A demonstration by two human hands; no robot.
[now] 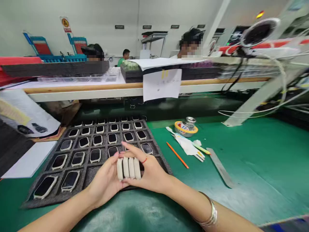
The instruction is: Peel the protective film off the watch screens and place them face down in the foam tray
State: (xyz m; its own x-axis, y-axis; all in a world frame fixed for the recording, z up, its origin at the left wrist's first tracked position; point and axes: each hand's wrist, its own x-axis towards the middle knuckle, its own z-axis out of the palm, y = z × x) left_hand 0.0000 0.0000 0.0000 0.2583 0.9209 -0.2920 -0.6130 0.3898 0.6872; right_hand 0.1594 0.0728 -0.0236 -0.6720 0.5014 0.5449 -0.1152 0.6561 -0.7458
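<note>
Between both hands is a row of several light-coloured smartwatch cases point(131, 168), stood on edge side by side. My left hand point(106, 177) closes on the left end of the row. From the right, my right hand point(151, 170) wraps around it, thumb below and fingers over the far side. Both hands are above the near right part of a dark grey foam tray point(93, 172). Its compartments hold more watch cases with dark screens, such as a watch case point(70, 180) near the front. My hands and forearms hide some front compartments.
On the green mat right of the tray lie an orange stick point(177, 155), a metal ruler point(220, 169), a white cloth point(185, 145) and a yellow tape roll point(180, 129). White paper point(31, 158) lies at left. A shelf point(103, 93) spans the back; several people sit beyond.
</note>
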